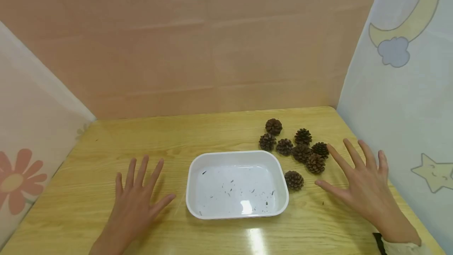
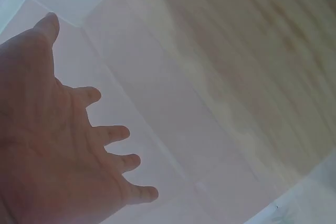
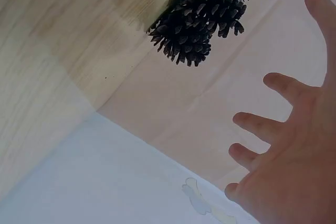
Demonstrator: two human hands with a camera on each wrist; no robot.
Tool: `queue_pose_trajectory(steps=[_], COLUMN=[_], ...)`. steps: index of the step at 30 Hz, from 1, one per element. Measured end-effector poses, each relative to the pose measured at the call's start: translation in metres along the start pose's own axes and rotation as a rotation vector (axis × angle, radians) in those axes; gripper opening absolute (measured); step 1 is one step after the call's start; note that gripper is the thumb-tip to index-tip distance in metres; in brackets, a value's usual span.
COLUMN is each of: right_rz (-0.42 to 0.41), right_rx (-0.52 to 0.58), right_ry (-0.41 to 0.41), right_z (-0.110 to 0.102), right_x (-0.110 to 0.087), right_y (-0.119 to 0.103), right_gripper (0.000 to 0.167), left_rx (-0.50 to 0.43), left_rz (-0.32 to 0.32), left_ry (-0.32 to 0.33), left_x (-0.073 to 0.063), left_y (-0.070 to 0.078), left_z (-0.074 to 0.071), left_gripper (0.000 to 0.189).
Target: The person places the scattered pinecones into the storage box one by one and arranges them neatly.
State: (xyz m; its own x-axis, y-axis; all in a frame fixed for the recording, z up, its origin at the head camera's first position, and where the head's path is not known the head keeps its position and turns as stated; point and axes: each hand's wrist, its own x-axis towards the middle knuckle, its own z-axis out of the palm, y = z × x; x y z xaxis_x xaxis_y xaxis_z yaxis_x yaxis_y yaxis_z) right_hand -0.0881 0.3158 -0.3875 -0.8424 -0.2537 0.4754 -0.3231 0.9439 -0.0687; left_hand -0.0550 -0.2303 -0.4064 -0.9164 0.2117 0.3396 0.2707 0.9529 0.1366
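Note:
Fingers spread, my left hand [image 1: 136, 204] is over the table left of a white plastic tray [image 1: 192, 192], holding nothing. My right hand [image 1: 366, 186] is likewise spread and holds nothing, just right of a group of brown pine cones [image 1: 302, 153]. One pine cone [image 1: 293, 180] sits by itself close against the tray's right side. Small dark flakes are scattered over the tray's floor. In the left wrist view the left palm [image 2: 52, 145] shows bare, and in the right wrist view so does the right palm [image 3: 299, 166], with pine cones [image 3: 199, 14] beyond it.
The wooden table [image 1: 148, 141] is bounded by an orange-brown backdrop [image 1: 209, 50] behind. A pale sheet with a flower [image 1: 15, 182] stands at the left, and another with a moon [image 1: 421, 11] and a star [image 1: 435, 172] at the right.

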Motion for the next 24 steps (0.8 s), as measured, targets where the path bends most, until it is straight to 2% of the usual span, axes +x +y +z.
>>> queue_pose_trajectory(steps=[4,9,14,19,24], right_rz=[-0.029,-0.069,-0.078,-0.105,-0.140], right_rx=[0.009,0.080,0.151,0.177,0.195], right_ry=[-0.001,-0.011,-0.083,-0.171,-0.225], right_z=[-0.001,0.000,-0.002,0.002,0.010], right_x=[0.001,0.005,0.008,0.008,0.009], right_y=[-0.003,-0.014,-0.034,-0.049,-0.060], right_gripper=[0.097,0.083,0.071,0.062,0.059], left_rx=[-0.039,-0.183,-0.376,-0.633,-0.837], left_rz=[-0.009,-0.010,-0.025,-0.093,-0.041], left_ry=[-0.068,-0.142,-0.171,-0.283,-0.333], left_x=[0.001,0.001,0.000,0.003,0.003], left_y=[0.000,0.010,0.029,0.045,0.049], left_z=[-0.003,-0.008,-0.017,-0.023,-0.019], left_gripper=[0.088,0.079,0.067,0.056,0.049])
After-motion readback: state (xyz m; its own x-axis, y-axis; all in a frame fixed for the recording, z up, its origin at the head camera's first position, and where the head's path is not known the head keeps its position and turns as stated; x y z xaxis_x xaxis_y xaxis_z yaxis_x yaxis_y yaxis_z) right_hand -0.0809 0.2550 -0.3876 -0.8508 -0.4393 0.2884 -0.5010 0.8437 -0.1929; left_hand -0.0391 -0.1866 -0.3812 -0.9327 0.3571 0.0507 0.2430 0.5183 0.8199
